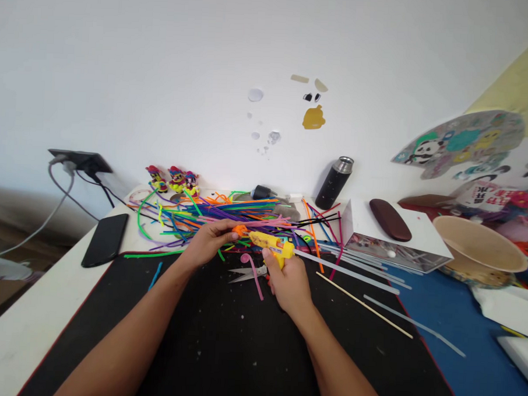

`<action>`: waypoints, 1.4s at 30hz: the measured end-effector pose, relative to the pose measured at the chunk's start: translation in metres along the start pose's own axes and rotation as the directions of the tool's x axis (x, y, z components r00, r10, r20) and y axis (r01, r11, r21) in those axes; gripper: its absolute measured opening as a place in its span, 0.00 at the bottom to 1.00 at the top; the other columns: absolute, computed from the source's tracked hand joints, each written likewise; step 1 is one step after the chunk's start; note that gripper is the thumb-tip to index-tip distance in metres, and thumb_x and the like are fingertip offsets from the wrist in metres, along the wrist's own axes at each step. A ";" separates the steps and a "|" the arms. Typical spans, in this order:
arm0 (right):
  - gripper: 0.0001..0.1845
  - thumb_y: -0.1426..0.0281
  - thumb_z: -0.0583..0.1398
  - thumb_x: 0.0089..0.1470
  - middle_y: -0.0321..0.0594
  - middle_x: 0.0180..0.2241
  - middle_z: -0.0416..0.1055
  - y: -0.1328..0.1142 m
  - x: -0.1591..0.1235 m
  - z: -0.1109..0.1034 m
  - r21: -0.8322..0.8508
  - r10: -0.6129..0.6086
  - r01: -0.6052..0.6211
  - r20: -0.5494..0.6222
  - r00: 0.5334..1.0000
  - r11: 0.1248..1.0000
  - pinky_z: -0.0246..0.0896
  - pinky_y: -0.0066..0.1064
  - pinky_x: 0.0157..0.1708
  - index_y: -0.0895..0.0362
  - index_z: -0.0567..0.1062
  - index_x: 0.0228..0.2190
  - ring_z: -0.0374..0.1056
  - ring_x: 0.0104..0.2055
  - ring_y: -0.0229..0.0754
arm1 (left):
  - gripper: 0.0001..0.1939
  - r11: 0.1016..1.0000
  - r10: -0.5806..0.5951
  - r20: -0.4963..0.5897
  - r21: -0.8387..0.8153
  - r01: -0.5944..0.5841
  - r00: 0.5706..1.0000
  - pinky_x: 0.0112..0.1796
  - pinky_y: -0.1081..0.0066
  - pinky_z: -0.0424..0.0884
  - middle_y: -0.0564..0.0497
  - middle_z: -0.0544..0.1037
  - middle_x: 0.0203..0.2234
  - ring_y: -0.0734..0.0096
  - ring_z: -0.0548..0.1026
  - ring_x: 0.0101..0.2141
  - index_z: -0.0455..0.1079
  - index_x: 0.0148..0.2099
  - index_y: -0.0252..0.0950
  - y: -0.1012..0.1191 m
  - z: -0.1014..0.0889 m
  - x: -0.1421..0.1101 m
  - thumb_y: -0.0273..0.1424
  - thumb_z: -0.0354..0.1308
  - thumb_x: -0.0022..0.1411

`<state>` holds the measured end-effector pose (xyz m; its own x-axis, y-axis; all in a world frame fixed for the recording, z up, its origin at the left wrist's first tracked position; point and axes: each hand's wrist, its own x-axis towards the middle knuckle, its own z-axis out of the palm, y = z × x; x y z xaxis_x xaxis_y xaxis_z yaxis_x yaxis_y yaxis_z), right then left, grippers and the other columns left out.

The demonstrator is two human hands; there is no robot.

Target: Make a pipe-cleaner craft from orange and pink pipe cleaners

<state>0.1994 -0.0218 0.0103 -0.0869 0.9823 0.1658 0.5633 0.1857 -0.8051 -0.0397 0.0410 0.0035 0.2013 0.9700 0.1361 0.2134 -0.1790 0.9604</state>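
Note:
My right hand (289,281) is wrapped round a yellow hot glue gun (268,242), with a long translucent glue stick (348,272) running out of its back. The nozzle points left at a small orange pipe-cleaner piece (240,231), which my left hand (209,239) pinches between thumb and fingers. Whether the nozzle touches that piece I cannot tell. Below the two hands, scissors (245,274) lie with their blades apart on the black mat (222,342). Across them rests a pink pipe cleaner (257,279) with one coiled end.
A heap of coloured pipe cleaners (228,211) spreads behind my hands. Three small figures (176,179) stand back left, near a black phone (105,239). At right are a black flask (334,182), a white box (361,228) with a spectacle case (389,219), a wooden stick (364,304) and a beige bowl (476,242).

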 end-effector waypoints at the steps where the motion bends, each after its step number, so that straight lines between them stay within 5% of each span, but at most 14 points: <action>1: 0.35 0.44 0.51 0.71 0.41 0.16 0.74 -0.001 0.000 -0.001 0.014 0.007 -0.007 0.003 1.000 1.000 0.63 0.28 0.25 0.56 0.85 0.34 0.77 0.25 0.48 | 0.23 1.000 0.002 0.001 -0.001 -0.002 1.000 0.52 0.58 0.76 0.44 0.86 0.46 0.52 0.81 0.47 0.84 0.49 0.37 0.000 0.000 0.000 0.49 0.70 0.59; 42: 0.36 0.44 0.51 0.71 0.43 0.18 0.75 -0.002 0.001 -0.006 0.030 0.040 -0.040 -0.013 0.999 0.999 0.64 0.29 0.27 0.59 0.85 0.36 0.78 0.27 0.48 | 0.22 0.998 0.042 0.044 0.043 -0.043 0.998 0.52 0.59 0.75 0.44 0.86 0.48 0.52 0.81 0.47 0.85 0.50 0.38 0.003 -0.001 -0.001 0.47 0.68 0.61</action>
<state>0.2030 -0.0215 0.0159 -0.0533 0.9886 0.1406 0.5416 0.1469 -0.8277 -0.0398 0.0398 0.0069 0.2514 0.9537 0.1651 0.2451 -0.2278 0.9424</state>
